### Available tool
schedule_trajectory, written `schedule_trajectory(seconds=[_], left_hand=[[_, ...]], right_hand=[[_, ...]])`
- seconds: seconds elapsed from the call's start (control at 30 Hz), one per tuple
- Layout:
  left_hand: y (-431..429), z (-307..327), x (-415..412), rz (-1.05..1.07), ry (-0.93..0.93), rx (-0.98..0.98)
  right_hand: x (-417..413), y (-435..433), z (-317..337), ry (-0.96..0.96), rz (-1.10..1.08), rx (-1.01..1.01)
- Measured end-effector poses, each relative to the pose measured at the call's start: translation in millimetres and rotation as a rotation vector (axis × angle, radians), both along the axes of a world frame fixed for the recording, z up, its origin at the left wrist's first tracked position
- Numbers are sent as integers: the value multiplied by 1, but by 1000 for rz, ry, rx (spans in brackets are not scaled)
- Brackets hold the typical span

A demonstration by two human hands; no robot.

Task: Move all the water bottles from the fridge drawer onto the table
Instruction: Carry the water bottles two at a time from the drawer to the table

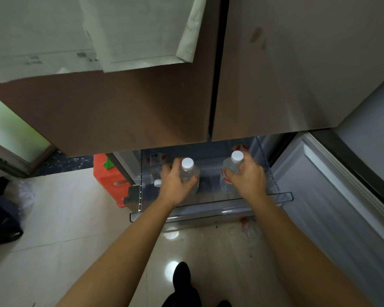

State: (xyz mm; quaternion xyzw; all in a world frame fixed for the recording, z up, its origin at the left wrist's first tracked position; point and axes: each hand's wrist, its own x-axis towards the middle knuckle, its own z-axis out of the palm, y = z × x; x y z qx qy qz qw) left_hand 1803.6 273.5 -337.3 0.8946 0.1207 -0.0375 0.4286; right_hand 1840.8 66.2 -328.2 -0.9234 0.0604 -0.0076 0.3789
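Both hands (211, 180) grip drawer (211, 210) bottles (189, 171).

Both arms extended fwd & down. L hand (176, 185) fingers curled, closed in grasp. R hand (247, 177) same, wrist slightly bent.

clear plastic bottles (187, 173) (white caps), glossy floor tiles (75, 218)

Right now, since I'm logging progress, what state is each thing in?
Fridge drawer: pulled open.
Left bottle: upright, capped, gripped by left hand.
Right bottle: upright, capped, gripped by right hand.
Upper fridge doors: closed.
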Motion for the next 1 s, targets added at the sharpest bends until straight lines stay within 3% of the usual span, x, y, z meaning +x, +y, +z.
schedule_trajectory(seconds=[0.07, 0.2, 0.4, 0.7, 1.0], left_hand=[[-2, -6, -1, -6, 3, -120], [-2, -13, 0, 3, -59, -49], [-1, -20, -7, 65, -93, -105], [-2, 22, -52, 294, -301, -186], [7, 96, -166, 503, -533, -126]], right_hand=[[2, 1, -3, 12, -40, -22], [1, 5, -11, -25, -46, -145], [-6, 7, -23, 28, -28, 14], [-42, -2, 8, -127, 145, 107], [-109, 33, 64, -405, 518, 309]])
